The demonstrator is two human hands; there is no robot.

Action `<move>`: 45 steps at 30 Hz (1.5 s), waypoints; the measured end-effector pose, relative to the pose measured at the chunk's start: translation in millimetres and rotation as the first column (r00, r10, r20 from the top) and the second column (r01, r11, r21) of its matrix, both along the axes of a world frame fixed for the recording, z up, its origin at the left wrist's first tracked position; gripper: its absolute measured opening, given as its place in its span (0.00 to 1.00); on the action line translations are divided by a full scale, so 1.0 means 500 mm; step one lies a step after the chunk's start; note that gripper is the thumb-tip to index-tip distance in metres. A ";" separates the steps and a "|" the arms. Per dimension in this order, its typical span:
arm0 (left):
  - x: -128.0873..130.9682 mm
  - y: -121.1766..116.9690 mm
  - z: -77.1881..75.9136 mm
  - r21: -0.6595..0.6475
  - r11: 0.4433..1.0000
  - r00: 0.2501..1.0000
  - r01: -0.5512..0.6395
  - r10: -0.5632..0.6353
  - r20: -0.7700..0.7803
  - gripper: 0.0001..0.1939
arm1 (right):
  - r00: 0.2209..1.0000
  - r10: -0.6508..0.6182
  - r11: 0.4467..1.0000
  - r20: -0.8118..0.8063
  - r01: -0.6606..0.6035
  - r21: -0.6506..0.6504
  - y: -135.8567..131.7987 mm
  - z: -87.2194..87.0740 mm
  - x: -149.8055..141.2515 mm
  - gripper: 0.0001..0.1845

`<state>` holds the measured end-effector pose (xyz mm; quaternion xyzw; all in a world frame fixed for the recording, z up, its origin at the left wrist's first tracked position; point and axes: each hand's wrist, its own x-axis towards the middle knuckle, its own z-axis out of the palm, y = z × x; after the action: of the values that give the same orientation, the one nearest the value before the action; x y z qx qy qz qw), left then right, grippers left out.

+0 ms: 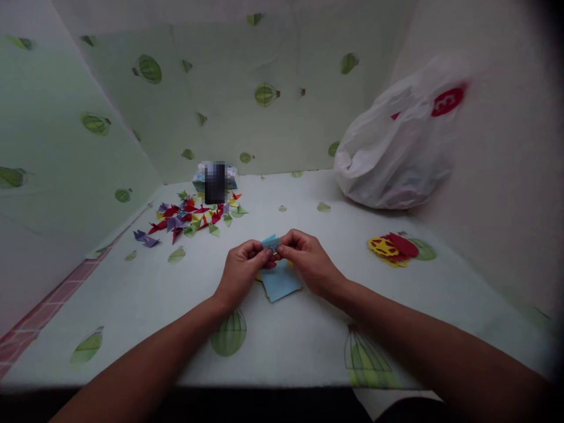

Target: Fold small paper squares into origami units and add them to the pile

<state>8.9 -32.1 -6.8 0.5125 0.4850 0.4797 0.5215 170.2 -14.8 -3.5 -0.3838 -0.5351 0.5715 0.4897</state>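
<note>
Between my two hands is a small folded piece of light blue paper, raised a little above the table. My left hand pinches its left side with thumb and fingers. On the right side, my right hand grips it the same way, the two thumbs close together. Just below the hands lies a stack of square paper sheets, light blue on top with yellow edges showing underneath. The fingers partly hide the folded piece, so its exact shape cannot be made out.
Many-coloured folded paper pieces lie heaped at the back left, before a tissue box and a dark pixelated object. Red and yellow paper cutouts lie at right. A full white plastic bag stands behind them against the wall.
</note>
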 end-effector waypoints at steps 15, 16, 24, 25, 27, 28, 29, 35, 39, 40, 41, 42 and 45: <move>0.004 0.000 0.005 0.060 0.997 0.998 -0.054 0.055 -0.005 0.11 | 1.000 0.016 0.999 0.001 -0.016 -0.043 0.007 -0.008 -0.002 0.09; 0.004 0.000 0.004 0.050 0.998 0.999 -0.048 0.047 0.013 0.11 | 1.000 0.018 0.998 -0.023 -0.019 -0.052 0.007 -0.009 -0.002 0.10; 0.003 -0.002 0.003 0.043 0.998 0.996 -0.035 0.031 0.081 0.10 | 0.968 0.105 0.985 -0.229 -0.133 -0.109 0.008 -0.013 -0.002 0.15; 0.003 -0.002 0.004 0.048 0.998 0.996 -0.026 0.022 0.081 0.10 | 0.969 0.126 0.983 -0.213 -0.151 -0.106 0.008 -0.013 -0.002 0.14; 0.004 -0.004 0.005 0.059 0.998 0.997 -0.007 0.002 0.073 0.10 | 0.976 0.150 0.982 -0.158 -0.166 -0.093 0.008 -0.014 0.000 0.12; 0.004 -0.004 0.005 0.064 0.998 0.998 0.000 -0.004 0.067 0.10 | 0.979 0.153 0.983 -0.134 -0.165 -0.086 0.008 -0.014 0.000 0.12; 0.004 -0.005 0.005 0.067 0.998 0.998 0.004 -0.008 0.062 0.10 | 0.982 0.152 0.984 -0.115 -0.162 -0.079 0.007 -0.014 0.000 0.13; 0.002 -0.003 0.004 0.069 0.998 0.998 -0.004 0.000 0.063 0.11 | 0.993 0.115 0.993 0.001 -0.115 0.018 0.005 -0.008 0.003 0.12; -0.002 0.002 0.005 0.100 0.995 0.999 -0.012 0.008 0.038 0.11 | 0.985 0.106 0.988 0.134 -0.120 0.102 0.009 -0.006 0.006 0.10; -0.003 0.002 0.005 0.107 0.994 0.999 -0.015 0.011 0.038 0.11 | 0.982 0.109 0.985 0.155 -0.129 0.119 0.010 -0.006 0.007 0.10; -0.003 0.003 0.006 0.110 0.994 0.999 -0.015 0.011 0.038 0.11 | 0.980 0.111 0.982 0.165 -0.134 0.135 0.010 -0.005 0.008 0.09; -0.004 0.003 0.006 0.112 0.994 0.999 -0.013 0.008 0.038 0.10 | 0.980 0.108 0.980 0.165 -0.133 0.148 0.011 -0.005 0.008 0.09; -0.004 0.003 0.008 0.115 0.993 1.000 -0.001 -0.002 0.025 0.10 | 0.988 0.083 0.979 0.133 -0.106 0.172 0.010 -0.002 0.009 0.09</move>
<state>6.9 -30.5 -2.8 0.5358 0.4500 0.5130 0.4973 174.8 -9.7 -4.3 -0.3477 -0.6314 0.5187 0.4598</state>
